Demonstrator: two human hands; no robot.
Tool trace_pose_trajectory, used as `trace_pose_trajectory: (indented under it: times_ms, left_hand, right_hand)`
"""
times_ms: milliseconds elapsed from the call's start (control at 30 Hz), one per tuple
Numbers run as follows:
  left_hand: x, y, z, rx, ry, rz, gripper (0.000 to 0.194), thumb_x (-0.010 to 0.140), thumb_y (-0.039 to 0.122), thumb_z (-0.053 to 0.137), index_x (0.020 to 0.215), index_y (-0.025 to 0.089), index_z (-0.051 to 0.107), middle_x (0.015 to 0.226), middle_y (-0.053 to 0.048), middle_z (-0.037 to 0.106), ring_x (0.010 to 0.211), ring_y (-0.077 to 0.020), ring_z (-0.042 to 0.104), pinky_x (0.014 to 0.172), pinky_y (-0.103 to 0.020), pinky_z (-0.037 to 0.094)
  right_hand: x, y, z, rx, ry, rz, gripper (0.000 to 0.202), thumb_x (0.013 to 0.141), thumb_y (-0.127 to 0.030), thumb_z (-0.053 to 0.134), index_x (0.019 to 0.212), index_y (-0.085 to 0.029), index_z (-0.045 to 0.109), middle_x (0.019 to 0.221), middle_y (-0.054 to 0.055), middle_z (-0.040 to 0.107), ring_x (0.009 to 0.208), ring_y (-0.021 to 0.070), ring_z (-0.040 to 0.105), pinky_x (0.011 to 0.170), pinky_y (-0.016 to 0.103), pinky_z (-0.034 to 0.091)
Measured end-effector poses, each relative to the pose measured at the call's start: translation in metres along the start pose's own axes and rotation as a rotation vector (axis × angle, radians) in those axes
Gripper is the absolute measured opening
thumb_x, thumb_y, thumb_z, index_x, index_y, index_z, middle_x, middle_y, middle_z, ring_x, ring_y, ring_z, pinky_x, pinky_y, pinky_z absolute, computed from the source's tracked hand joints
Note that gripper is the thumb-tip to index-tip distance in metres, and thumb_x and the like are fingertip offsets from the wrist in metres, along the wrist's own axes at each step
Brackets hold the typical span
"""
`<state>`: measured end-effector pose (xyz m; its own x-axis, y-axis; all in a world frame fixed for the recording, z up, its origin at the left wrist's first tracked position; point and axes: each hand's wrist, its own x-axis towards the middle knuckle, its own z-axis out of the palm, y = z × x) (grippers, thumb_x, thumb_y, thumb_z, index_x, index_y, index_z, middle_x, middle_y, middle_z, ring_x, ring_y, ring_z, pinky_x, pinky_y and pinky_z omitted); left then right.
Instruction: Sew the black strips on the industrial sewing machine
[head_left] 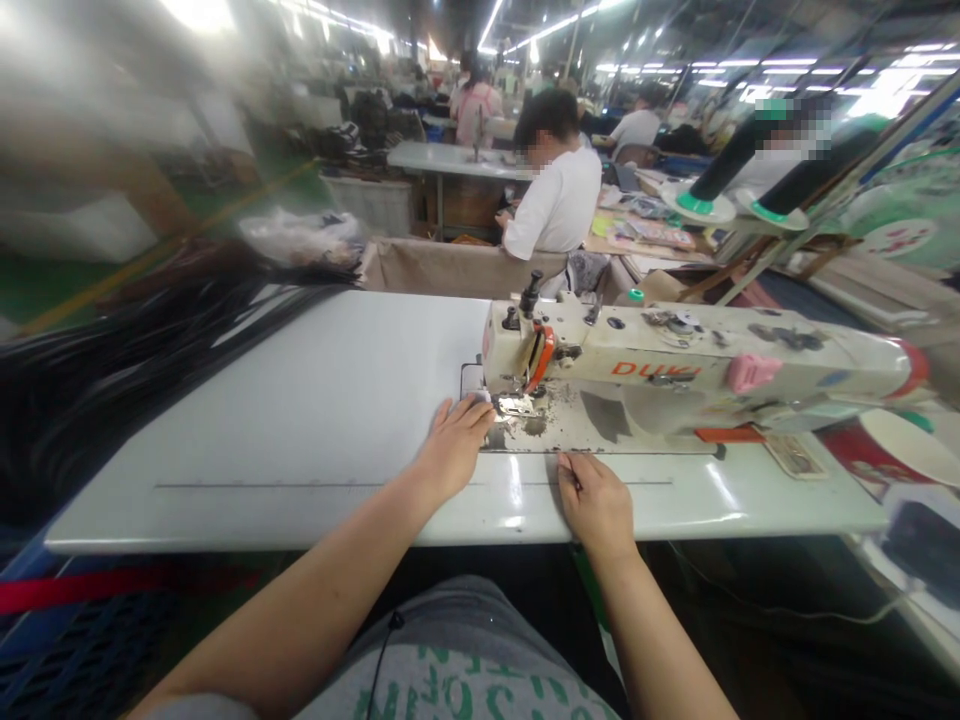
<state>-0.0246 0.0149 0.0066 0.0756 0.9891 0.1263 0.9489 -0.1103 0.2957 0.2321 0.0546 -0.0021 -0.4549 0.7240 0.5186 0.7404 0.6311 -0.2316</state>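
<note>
A white sewing machine [637, 345] with orange lettering stands across the right part of the pale table [360, 380]. Flat beside its metal base plate [577, 415] lies my left hand [454, 445], palm down, fingers stretched out and their tips close to the presser foot [517, 405]. Nothing shows in that hand, though what is under the fingers is hidden. My right hand [598, 500] rests at the front edge of the base plate, fingers curled in a pinch. Whatever it may hold is too small or hidden to make out.
Long black strips [150, 370] hang over the table's left side. Thread cones [731, 160] stand at the right back. Behind the table is a cloth-lined bin [442, 270], with a co-worker in a white shirt [559, 205] beyond. A blue crate [82, 640] sits lower left.
</note>
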Motion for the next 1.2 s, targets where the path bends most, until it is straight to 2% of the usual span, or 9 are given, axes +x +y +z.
trace_pose_trajectory:
  times_ms: [200, 333, 400, 533, 633, 700, 800, 967, 1200]
  left_hand:
    - [0.008, -0.011, 0.001, -0.087, 0.022, -0.015, 0.058, 0.090, 0.000, 0.043, 0.139, 0.026, 0.061, 0.153, -0.006, 0.055, 0.150, -0.0283, 0.039, 0.124, -0.060, 0.030]
    - [0.032, -0.032, 0.001, -0.186, 0.088, 0.039, 0.038, 0.094, 0.010, 0.050, 0.122, 0.023, 0.072, 0.137, -0.009, 0.065, 0.135, -0.0263, 0.055, 0.118, -0.049, 0.043]
    - [0.049, -0.042, 0.002, -0.207, 0.123, 0.048, 0.035, 0.094, 0.011, 0.052, 0.122, 0.019, 0.072, 0.136, -0.011, 0.065, 0.130, -0.0249, 0.059, 0.116, -0.043, 0.047]
    - [0.083, -0.051, 0.002, -0.176, 0.084, 0.110, 0.035, 0.095, 0.015, 0.055, 0.125, 0.019, 0.072, 0.144, -0.010, 0.062, 0.137, -0.0261, 0.054, 0.121, -0.040, 0.042]
    - [0.098, -0.052, 0.001, -0.158, 0.072, 0.172, 0.036, 0.100, 0.023, 0.052, 0.131, 0.021, 0.070, 0.145, -0.007, 0.062, 0.140, -0.0257, 0.052, 0.123, -0.040, 0.040]
    - [0.100, -0.054, -0.001, -0.156, 0.097, 0.197, 0.037, 0.102, 0.029, 0.050, 0.133, 0.022, 0.069, 0.143, -0.007, 0.064, 0.137, -0.0256, 0.054, 0.121, -0.040, 0.041]
    - [0.097, -0.060, -0.003, -0.147, 0.109, 0.197, 0.032, 0.099, 0.033, 0.055, 0.122, 0.022, 0.075, 0.128, -0.009, 0.072, 0.126, -0.0276, 0.061, 0.115, -0.043, 0.045]
    - [0.089, -0.070, -0.007, -0.219, 0.115, 0.262, 0.018, 0.087, 0.029, 0.071, 0.102, 0.025, 0.081, 0.112, -0.006, 0.076, 0.112, -0.0273, 0.066, 0.107, -0.045, 0.049]
    - [0.084, -0.064, -0.011, -0.179, 0.137, 0.146, 0.008, 0.084, 0.026, 0.077, 0.089, 0.025, 0.082, 0.102, -0.006, 0.078, 0.101, -0.0252, 0.067, 0.098, -0.041, 0.049]
  right_hand:
    - [0.001, -0.001, -0.001, -0.022, -0.005, -0.003, 0.026, 0.104, -0.027, 0.047, 0.089, -0.020, 0.067, 0.079, 0.005, 0.070, 0.073, 0.0203, 0.061, 0.071, 0.031, 0.043]
    - [0.001, -0.002, -0.001, -0.029, 0.000, -0.001, 0.027, 0.105, -0.028, 0.045, 0.090, -0.020, 0.066, 0.080, 0.006, 0.070, 0.073, 0.0204, 0.060, 0.072, 0.032, 0.042]
    - [0.001, -0.002, -0.001, -0.031, 0.000, 0.002, 0.028, 0.105, -0.028, 0.045, 0.089, -0.021, 0.066, 0.079, 0.006, 0.070, 0.073, 0.0202, 0.060, 0.071, 0.032, 0.041]
    - [0.001, -0.002, -0.001, -0.035, -0.003, 0.000, 0.028, 0.105, -0.028, 0.045, 0.086, -0.021, 0.065, 0.078, 0.006, 0.069, 0.072, 0.0199, 0.059, 0.070, 0.032, 0.041]
    - [0.001, -0.002, -0.001, -0.038, 0.004, 0.011, 0.027, 0.104, -0.026, 0.046, 0.086, -0.021, 0.065, 0.078, 0.006, 0.069, 0.072, 0.0199, 0.060, 0.070, 0.032, 0.041]
    - [0.001, -0.002, -0.001, -0.039, 0.014, 0.017, 0.027, 0.104, -0.026, 0.046, 0.086, -0.021, 0.065, 0.078, 0.006, 0.070, 0.071, 0.0198, 0.060, 0.069, 0.032, 0.041]
    - [0.001, -0.003, -0.001, -0.045, 0.027, 0.010, 0.028, 0.105, -0.027, 0.046, 0.084, -0.021, 0.065, 0.076, 0.005, 0.069, 0.070, 0.0195, 0.059, 0.069, 0.032, 0.041]
    - [0.002, -0.004, -0.003, -0.056, 0.045, 0.003, 0.032, 0.106, -0.028, 0.045, 0.081, -0.021, 0.063, 0.072, 0.004, 0.066, 0.068, 0.0189, 0.058, 0.068, 0.031, 0.039]
    - [0.001, -0.005, -0.003, -0.060, 0.027, 0.023, 0.032, 0.105, -0.028, 0.046, 0.078, -0.022, 0.062, 0.069, 0.004, 0.063, 0.067, 0.0191, 0.056, 0.067, 0.032, 0.039]
